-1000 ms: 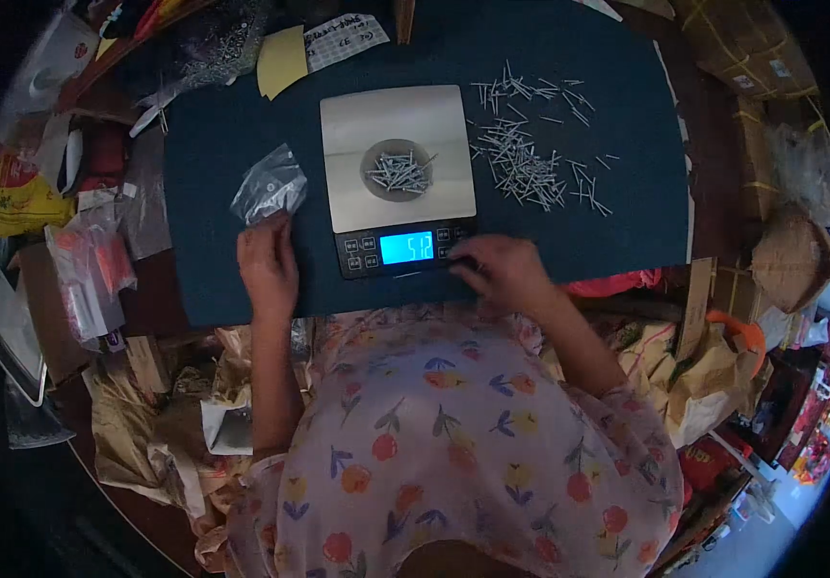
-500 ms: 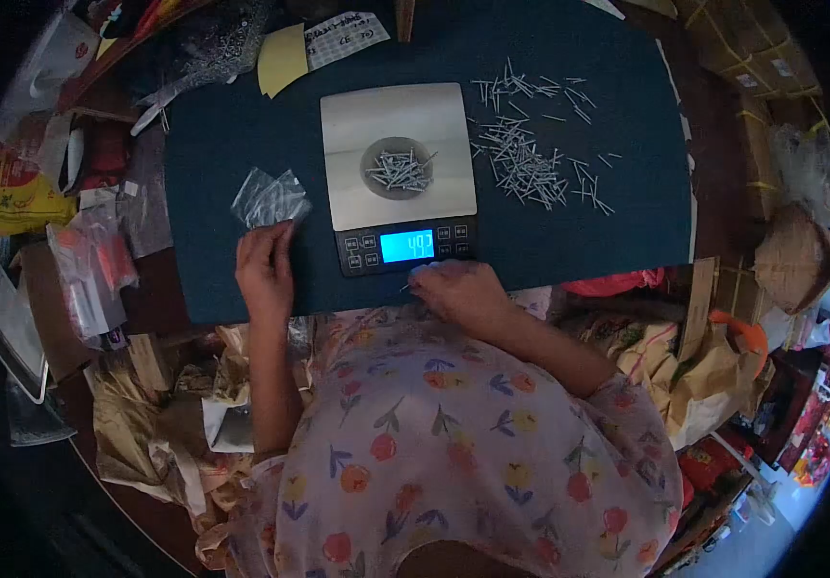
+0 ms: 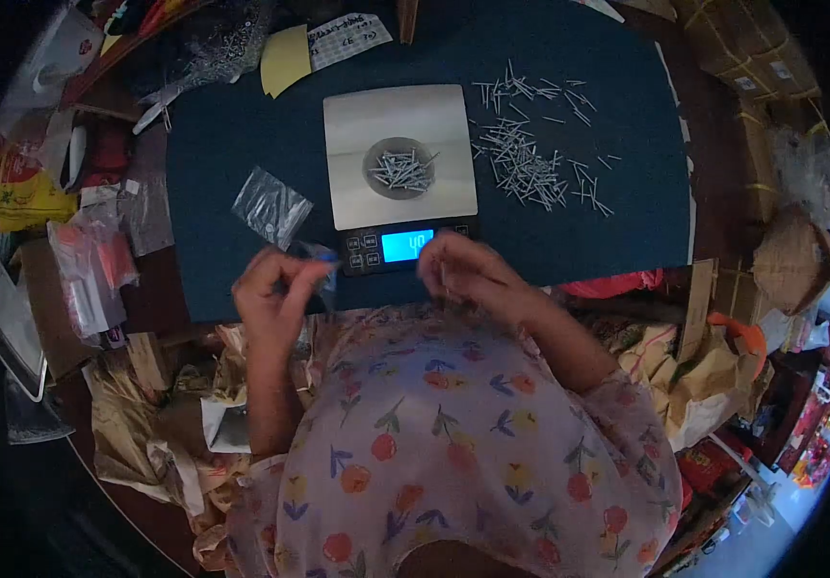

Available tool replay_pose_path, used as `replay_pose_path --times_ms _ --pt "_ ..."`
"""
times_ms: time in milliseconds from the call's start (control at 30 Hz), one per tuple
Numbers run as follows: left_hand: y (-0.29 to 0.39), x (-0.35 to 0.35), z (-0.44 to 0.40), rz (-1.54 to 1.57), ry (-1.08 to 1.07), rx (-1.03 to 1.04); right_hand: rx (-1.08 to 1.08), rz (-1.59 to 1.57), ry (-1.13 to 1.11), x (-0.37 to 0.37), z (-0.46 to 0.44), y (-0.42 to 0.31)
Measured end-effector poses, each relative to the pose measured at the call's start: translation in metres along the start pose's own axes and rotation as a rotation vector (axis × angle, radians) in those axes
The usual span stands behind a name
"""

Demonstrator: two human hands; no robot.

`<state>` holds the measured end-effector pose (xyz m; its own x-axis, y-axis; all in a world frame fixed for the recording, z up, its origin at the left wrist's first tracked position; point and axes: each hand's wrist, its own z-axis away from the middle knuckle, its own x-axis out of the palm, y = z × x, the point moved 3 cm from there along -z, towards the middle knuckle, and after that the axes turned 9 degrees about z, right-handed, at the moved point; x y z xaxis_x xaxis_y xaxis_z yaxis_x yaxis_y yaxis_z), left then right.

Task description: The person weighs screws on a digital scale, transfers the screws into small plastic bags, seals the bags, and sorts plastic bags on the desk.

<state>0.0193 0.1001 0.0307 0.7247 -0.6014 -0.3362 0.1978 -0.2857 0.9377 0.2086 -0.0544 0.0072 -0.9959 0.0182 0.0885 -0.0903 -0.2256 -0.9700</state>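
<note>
My left hand (image 3: 275,287) is left of the scale, thumb and fingers closed on a small clear plastic bag (image 3: 328,275) that looks bluish at its top. Just beyond it, another clear plastic bag (image 3: 272,205) lies flat on the cloth. My right hand (image 3: 473,270) hovers at the scale's front edge, covering part of the display and buttons. Its fingers are curled together and slightly blurred; what they hold, if anything, is hidden. The digital scale (image 3: 396,111) bears a round dish (image 3: 373,158) heaped with nails (image 3: 402,171). Its lit display (image 3: 401,247) is partly covered.
Loose nails (image 3: 526,164) are scattered right of the scale on the dark cloth (image 3: 608,77). A yellow paper (image 3: 285,61) and a handwritten note (image 3: 348,40) lie at the back. Brown paper (image 3: 136,433) is at the lower left, cardboard boxes (image 3: 762,58) at the upper right.
My left hand has come away from the bag on the cloth, turned inward, and now holds a small bag. My right hand has risen and now covers part of the display.
</note>
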Motion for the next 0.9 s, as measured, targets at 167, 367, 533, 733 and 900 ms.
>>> replay_pose_path --times_ms 167,367,533,733,900 --pt "0.023 0.034 -0.002 0.216 -0.328 0.039 -0.028 -0.104 -0.013 0.014 -0.017 0.011" --pt "0.015 0.049 0.010 0.428 -0.297 -0.015 -0.234 0.118 -0.013 0.014 -0.012 -0.010" --pt "0.015 0.033 0.003 0.176 -0.386 0.118 -0.046 0.126 0.111 -0.004 -0.016 -0.015" --pt "0.024 0.010 -0.005 0.153 -0.173 0.287 -0.193 0.975 0.428 -0.033 -0.058 -0.034" --pt "0.015 0.001 0.001 0.070 -0.119 0.251 -0.025 1.333 0.400 -0.033 -0.087 -0.043"
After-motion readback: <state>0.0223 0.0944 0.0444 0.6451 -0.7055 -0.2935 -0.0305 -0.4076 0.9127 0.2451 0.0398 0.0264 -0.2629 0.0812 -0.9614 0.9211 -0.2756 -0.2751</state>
